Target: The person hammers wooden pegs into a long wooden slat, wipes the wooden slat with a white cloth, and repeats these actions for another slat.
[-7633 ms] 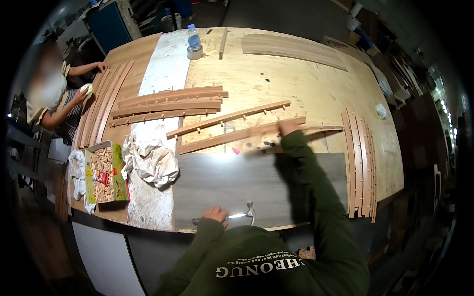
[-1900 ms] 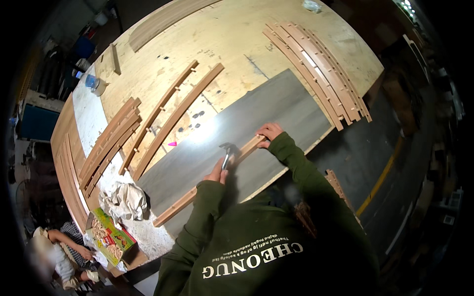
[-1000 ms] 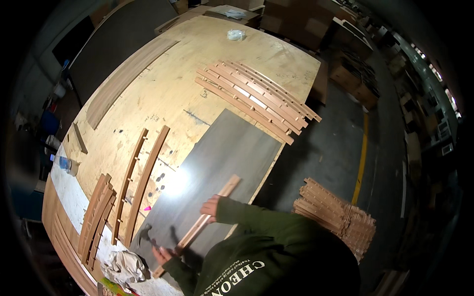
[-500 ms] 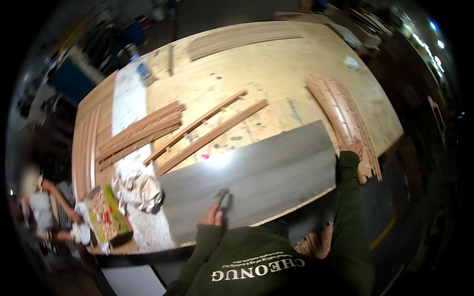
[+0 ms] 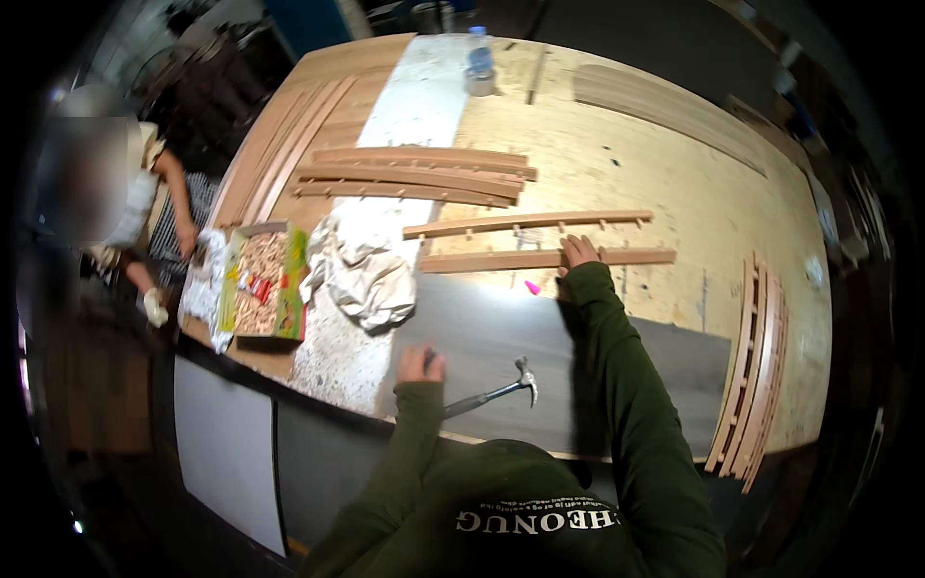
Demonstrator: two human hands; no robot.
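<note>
My left hand [image 5: 421,364] rests on the near left part of a grey panel [image 5: 501,332], fingers curled, holding nothing I can make out. A steel hammer [image 5: 501,389] lies on the panel just right of that wrist, its head pointing right. My right hand [image 5: 578,252] reaches across the panel and lies on a long plain wooden strip [image 5: 482,261] at the panel's far edge. A second strip [image 5: 528,223], with short pegs along it, lies just beyond. A small pink object [image 5: 531,286] sits near the right hand.
A stack of curved strips [image 5: 414,173] lies further back and more curved strips [image 5: 752,366] at the right edge. Crumpled white paper [image 5: 361,270] and an open box of small pieces [image 5: 260,294] sit left. A bottle [image 5: 479,63] stands far back. Another person [image 5: 106,193] works at the left.
The view swung about a lot. My right hand left the curved strips at the right edge and now lies on the plain strip. The hammer now lies beside my left wrist.
</note>
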